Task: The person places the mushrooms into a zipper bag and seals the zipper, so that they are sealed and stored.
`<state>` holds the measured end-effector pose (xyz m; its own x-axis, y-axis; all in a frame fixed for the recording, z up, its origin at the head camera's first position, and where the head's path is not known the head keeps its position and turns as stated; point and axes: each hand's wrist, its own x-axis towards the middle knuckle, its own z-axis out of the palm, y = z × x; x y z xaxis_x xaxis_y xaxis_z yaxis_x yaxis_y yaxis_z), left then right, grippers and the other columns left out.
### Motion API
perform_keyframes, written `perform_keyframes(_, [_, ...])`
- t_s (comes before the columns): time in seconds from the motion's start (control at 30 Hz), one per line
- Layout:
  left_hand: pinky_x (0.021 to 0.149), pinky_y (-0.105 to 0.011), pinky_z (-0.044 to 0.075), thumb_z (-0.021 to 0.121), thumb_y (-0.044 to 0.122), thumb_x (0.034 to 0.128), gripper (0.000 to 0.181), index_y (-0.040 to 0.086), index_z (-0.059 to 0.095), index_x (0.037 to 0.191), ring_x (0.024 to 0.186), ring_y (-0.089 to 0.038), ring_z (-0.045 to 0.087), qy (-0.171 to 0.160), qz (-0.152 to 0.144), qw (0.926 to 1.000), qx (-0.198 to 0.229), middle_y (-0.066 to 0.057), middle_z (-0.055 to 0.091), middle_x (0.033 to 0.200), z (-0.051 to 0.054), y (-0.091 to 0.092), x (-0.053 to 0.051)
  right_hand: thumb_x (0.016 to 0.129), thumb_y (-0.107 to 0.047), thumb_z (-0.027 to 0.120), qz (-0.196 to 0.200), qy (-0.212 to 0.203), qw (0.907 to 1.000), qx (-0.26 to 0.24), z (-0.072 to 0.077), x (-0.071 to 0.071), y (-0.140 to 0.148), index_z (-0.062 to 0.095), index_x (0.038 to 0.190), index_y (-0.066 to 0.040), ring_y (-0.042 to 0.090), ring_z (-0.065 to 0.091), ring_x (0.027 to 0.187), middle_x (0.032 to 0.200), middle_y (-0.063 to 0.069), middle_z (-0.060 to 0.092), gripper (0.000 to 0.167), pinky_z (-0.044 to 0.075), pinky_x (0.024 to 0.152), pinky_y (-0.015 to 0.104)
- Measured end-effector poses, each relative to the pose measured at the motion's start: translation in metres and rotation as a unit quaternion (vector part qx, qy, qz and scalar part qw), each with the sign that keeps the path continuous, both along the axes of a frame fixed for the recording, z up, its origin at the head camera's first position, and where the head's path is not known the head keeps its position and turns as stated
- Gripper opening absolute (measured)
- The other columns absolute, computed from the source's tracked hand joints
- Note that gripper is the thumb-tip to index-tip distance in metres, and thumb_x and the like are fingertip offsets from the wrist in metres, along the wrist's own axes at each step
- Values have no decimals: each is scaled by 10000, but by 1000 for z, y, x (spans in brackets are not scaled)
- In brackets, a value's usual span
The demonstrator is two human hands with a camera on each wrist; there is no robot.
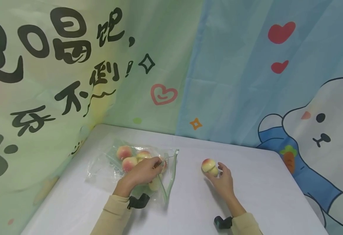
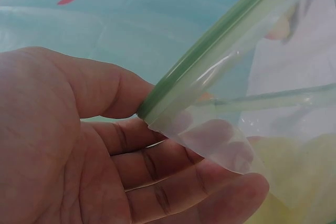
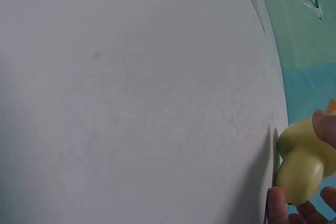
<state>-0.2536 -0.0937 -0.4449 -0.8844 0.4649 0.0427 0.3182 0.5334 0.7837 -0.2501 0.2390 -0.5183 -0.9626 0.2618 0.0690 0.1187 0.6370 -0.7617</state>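
Observation:
My left hand [image 1: 142, 172] pinches the green zip edge [image 2: 205, 48] of a clear plastic zip bag [image 1: 99, 171] between thumb and forefinger; its other fingers lie along the plastic. The bag lies on the table with its mouth parted toward the right. Inside are several red-and-yellow peaches [image 1: 124, 152], some partly hidden by the hand. To the right, my right hand [image 1: 225, 183] holds a two-lobed yellow fruit shape [image 1: 208, 164] with a red blush on top. Its thumb is at the upper lobe and its fingers at the lower one [image 3: 299, 177]. Whether this is one piece or two, I cannot tell.
A white-covered table [image 1: 195, 209] spreads under both hands. Behind it hangs a printed cloth [image 1: 230, 81] with hearts, black writing and a white cartoon animal. Each wrist carries a small black camera mount [image 1: 139, 201].

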Motion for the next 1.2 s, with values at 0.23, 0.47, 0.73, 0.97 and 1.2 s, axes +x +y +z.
perform_keyframes(0.23, [489,-287,449,521,208,993,139,119,578,903,509,-113,540,0,4,10000,-16,6,522,711,0,0,0,852,-244,741,-65,-138,9997,-185,0,-12,-2,306,1482,-13,424,452,1260,1418,256,420,800,382,1019,544])
perform_keyframes(0.47, [498,-293,459,531,224,998,149,117,574,904,517,-112,544,18,41,10000,-15,6,534,709,1,1,0,852,-271,736,-127,-157,9996,-194,2,-18,-3,362,1475,-69,387,486,1230,1385,242,470,754,399,991,515])
perform_keyframes(0.73, [496,-289,459,530,218,993,141,118,570,901,515,-104,543,27,34,10000,-41,10,533,703,3,1,0,847,-275,741,-138,-272,9992,-252,8,-13,-8,388,1459,-82,387,469,1245,1377,237,477,732,396,1008,531])
perform_keyframes(0.97, [497,-296,463,527,216,994,137,117,571,911,516,-112,548,-3,69,9999,-87,5,536,714,1,0,1,853,-268,757,88,-196,9991,-358,11,-9,-18,399,1452,-88,392,471,1255,1391,235,488,721,411,1002,533])
perform_keyframes(1.2, [505,-298,468,532,225,996,147,116,563,903,518,-112,550,-17,54,10000,-74,3,534,717,0,0,1,845,-267,769,268,38,9984,-491,10,-1,-39,426,1435,-82,407,478,1261,1387,238,511,707,375,1019,583])
